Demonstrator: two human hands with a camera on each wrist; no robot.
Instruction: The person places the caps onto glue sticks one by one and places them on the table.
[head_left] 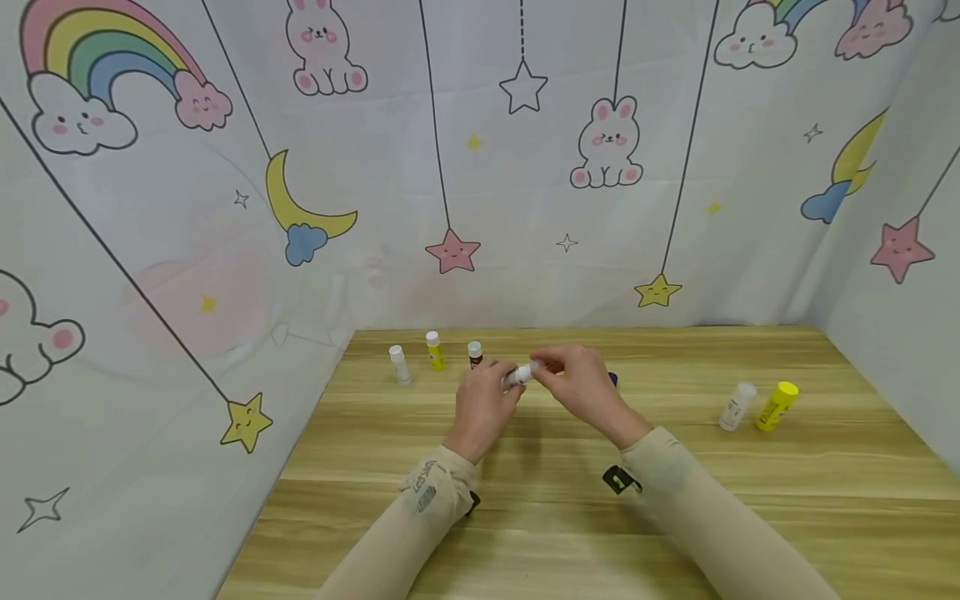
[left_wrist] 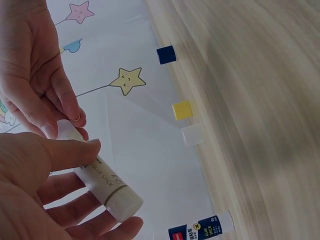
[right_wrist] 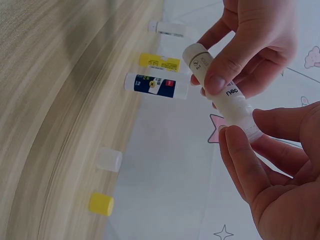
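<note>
the left hand point(head_left: 483, 402) grips a glue stick point(right_wrist: 233, 92), a slim white tube lettered "deli" and "glue stick" with a thin band near one end; the right hand point(head_left: 588, 387) pinches its translucent, ribbed other end. it slants above the tabletop point(head_left: 540, 533), left of centre toward the far edge.

from the far left corner rightward stand a white tube point(head_left: 401, 367), a yellow tube point(head_left: 437, 354) and a navy tube point(right_wrist: 155, 85), all pale-topped; nearer the right edge, a whitish cylinder point(head_left: 738, 407) and a bright yellow cylinder point(head_left: 777, 406). their contents cannot be told.

both wrist views show a clear cap point(right_wrist: 109, 159) and a yellow cap point(right_wrist: 101, 204), not visible in the head view; the left wrist view shows more of a navy cap point(left_wrist: 166, 55), partly hidden from the head camera.
</note>
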